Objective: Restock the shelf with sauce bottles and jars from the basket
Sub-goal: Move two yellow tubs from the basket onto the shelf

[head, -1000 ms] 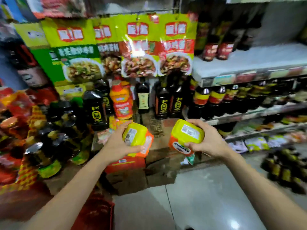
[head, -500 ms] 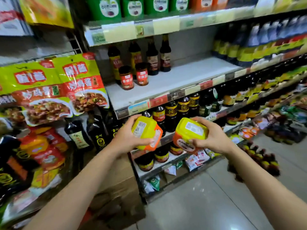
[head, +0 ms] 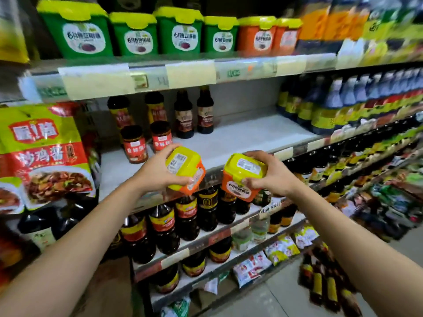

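Both bare hands are raised in front of a stocked shop shelf, each carrying one tub. The left hand (head: 158, 172) has its grip clamped on an orange plastic sauce tub with a yellow lid (head: 186, 171), which is tilted so the lid and its white barcode sticker face the camera; the thumb runs along the lower edge and the fingers wrap the far side. The right hand (head: 272, 177) has its grip clamped on a second orange sauce tub with a yellow lid (head: 243, 177), held more upright, with its white oval front label showing below the thumb. The two tubs are near each other but apart, and both hang in the air just in front of the edge of the white middle shelf board (head: 240, 136).

That board is mostly bare. At its left rear stand two red-labelled glass jars with dark lids (head: 146, 143), with a few tall dark sauce bottles (head: 194, 113) behind them, and a block of yellow-labelled dark bottles (head: 320, 106) fills its right end.

On the top shelf (head: 190, 73) above sits a row of green tubs with yellow lids (head: 135, 33), and just to their right two matching orange tubs with yellow lids (head: 270, 35). Below the hands, the lower shelves carry rows of dark sauce bottles with red and yellow labels (head: 174, 220). Yellow and red seasoning packets (head: 43, 156) hang at the left.
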